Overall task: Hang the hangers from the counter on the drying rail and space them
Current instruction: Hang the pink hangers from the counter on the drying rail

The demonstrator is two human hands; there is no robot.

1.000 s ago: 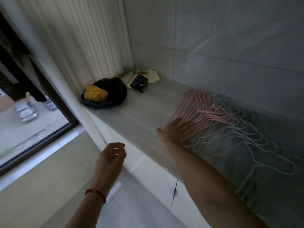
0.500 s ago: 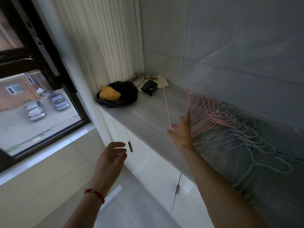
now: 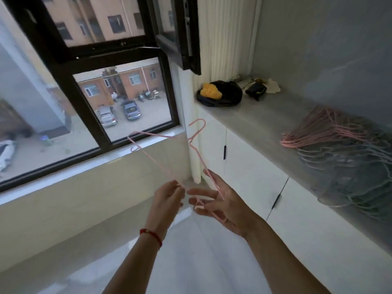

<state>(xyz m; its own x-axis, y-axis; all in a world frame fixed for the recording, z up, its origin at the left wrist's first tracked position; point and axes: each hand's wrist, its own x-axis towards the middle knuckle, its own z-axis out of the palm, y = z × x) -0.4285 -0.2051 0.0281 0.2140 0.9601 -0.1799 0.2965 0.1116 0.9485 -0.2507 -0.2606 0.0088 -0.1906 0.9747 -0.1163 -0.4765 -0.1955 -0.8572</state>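
Note:
A thin pink hanger [image 3: 158, 161] is in the air in front of me, its hook pointing up towards the window. My left hand [image 3: 168, 197] pinches its lower bar. My right hand [image 3: 216, 203] has the other corner of the hanger threaded between its spread fingers. A pile of pink hangers [image 3: 318, 132] and grey hangers [image 3: 347, 175] lies on the grey counter [image 3: 254, 119] to my right, away from both hands. No drying rail is in view.
A black bag with a yellow object [image 3: 219, 95] and some cloths [image 3: 261, 87] sit at the counter's far end. White cabinet doors [image 3: 244, 166] run below the counter. A black-framed window [image 3: 118, 98] with an open sash [image 3: 180, 32] fills the left.
My right hand lifted one pink hanger off the pile and carried it left, away from the counter. My left hand rose and took hold of it. The view swung towards the window.

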